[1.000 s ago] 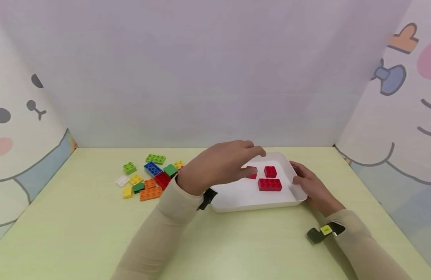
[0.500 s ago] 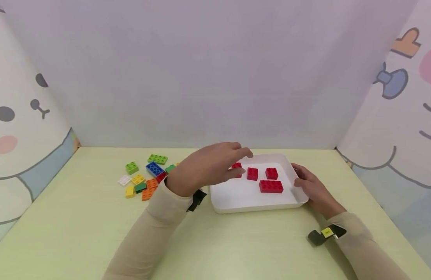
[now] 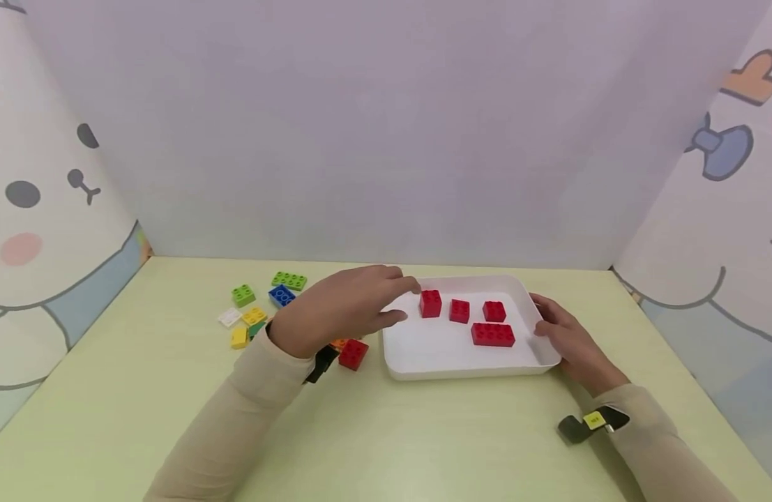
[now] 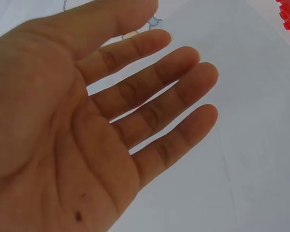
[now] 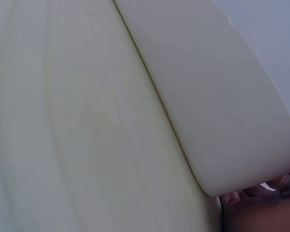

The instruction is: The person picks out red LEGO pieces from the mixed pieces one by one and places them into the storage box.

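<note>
My left hand [image 3: 342,307] is over the table beside the tray's left end, holding nothing; in the left wrist view its fingers [image 4: 150,116] are extended and spread a little. My right hand [image 3: 574,345] grips the right edge of the white tray [image 3: 436,364], its thumb over the rim. Inside the tray are several red toy bricks: a tall one [image 3: 430,304], two small ones including this brick [image 3: 459,311], and a long one [image 3: 492,335]. The right wrist view shows the tray's outer wall [image 5: 222,96] standing on the table, with fingers at its corner.
Left of the tray lies a pile of loose bricks, partly hidden behind my left hand. A red brick [image 3: 353,354], a blue brick [image 3: 282,295], a light green brick [image 3: 243,295] and a yellow brick [image 3: 239,338] show. A pale curtain [image 3: 386,139] rises behind the table [image 3: 386,446].
My left hand has moved left, off the tray, uncovering the tall red brick and a small one inside it. My right hand stays on the tray's edge. The view has shifted slightly.
</note>
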Demonstrator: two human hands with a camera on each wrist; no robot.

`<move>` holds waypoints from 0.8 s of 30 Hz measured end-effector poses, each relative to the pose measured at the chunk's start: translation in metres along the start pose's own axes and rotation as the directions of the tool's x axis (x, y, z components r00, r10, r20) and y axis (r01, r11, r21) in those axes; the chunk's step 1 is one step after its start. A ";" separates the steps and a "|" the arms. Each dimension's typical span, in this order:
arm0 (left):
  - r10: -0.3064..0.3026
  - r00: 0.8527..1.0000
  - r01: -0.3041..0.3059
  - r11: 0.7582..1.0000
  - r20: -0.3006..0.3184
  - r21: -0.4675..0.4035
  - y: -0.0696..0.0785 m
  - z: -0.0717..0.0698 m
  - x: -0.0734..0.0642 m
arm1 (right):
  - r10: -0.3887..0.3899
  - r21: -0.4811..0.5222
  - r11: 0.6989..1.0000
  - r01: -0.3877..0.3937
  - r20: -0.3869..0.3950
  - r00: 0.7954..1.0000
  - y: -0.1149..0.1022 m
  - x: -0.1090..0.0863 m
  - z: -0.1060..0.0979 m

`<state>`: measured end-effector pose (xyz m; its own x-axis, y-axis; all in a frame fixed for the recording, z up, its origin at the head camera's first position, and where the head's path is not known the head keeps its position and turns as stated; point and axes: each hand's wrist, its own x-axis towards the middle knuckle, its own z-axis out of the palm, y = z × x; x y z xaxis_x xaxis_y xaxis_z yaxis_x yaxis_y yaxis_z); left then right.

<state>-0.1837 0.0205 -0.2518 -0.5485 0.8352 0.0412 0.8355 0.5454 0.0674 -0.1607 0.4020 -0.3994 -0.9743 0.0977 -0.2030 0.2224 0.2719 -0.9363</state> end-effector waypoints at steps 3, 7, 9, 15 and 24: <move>-0.008 1.000 0.008 1.000 0.014 0.001 -0.001 0.000 0.001 | 0.002 0.000 1.000 -0.002 0.000 1.000 0.001 0.000 0.000; -0.019 1.000 0.019 1.000 0.019 0.005 -0.004 0.000 0.001 | -0.001 0.003 1.000 0.001 -0.001 1.000 0.001 0.001 0.003; -0.028 1.000 0.028 1.000 0.014 0.006 -0.007 0.002 -0.001 | -0.005 0.002 1.000 0.005 0.001 1.000 0.001 0.001 0.003; -0.017 0.999 0.017 1.000 0.044 0.003 -0.018 0.016 -0.006 | -0.001 0.008 1.000 0.001 0.009 1.000 0.001 0.001 0.005; -0.072 0.992 0.073 0.997 0.106 -0.012 -0.037 0.037 -0.018 | -0.005 0.013 1.000 0.005 0.016 1.000 0.001 -0.002 -0.001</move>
<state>-0.2037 -0.0126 -0.2919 -0.6003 0.7967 -0.0693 0.7925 0.6043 0.0825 -0.1582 0.4029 -0.4001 -0.9758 0.0808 -0.2029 0.2172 0.2597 -0.9410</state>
